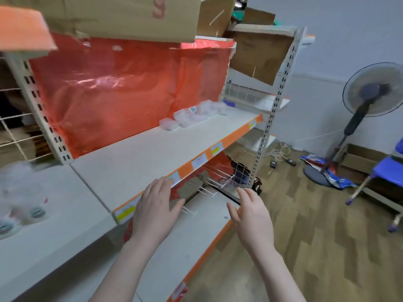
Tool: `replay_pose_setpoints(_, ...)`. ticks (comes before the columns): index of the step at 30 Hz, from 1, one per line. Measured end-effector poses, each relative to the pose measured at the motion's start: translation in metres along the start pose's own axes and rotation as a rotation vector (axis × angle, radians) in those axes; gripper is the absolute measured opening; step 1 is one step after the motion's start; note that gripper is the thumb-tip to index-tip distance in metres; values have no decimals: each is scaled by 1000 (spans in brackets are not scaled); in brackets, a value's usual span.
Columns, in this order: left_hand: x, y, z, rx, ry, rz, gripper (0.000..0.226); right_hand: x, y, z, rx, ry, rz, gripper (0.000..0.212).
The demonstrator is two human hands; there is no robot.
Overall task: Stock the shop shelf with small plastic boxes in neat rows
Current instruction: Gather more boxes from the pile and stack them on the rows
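Several small clear plastic boxes (192, 115) lie in a loose cluster at the far right end of the white shelf (141, 158), against the red plastic backing. One box (168, 124) sits a little apart on the left of the cluster. My left hand (156, 205) is open, fingers straight, at the shelf's orange front edge and holds nothing. My right hand (253, 212) is open too, hanging in the air in front of the lower shelf, to the right of the left hand. Both hands are far from the boxes.
Cardboard boxes (122, 14) sit on the top shelf overhead. A blurred bag of goods (19, 192) lies on the neighbouring shelf at left. Wire hooks (209, 188) stick out below the shelf. A standing fan (368, 99) and blue stool (388, 171) stand on the wooden floor at right.
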State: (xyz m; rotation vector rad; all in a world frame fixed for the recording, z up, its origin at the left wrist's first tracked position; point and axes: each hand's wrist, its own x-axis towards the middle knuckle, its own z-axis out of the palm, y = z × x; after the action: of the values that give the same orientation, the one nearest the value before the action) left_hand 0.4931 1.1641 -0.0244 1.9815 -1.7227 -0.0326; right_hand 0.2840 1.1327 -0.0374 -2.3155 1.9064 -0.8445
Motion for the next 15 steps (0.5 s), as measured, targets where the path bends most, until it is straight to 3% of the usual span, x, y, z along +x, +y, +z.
replay_pose_setpoints(10,136,27,75,7,16,-56,60,136,67,52,64,106,-68,38)
replay_pose_setpoints(15,235,37,116,-22,18,-51,61,234,96,80,41,48,-64,38)
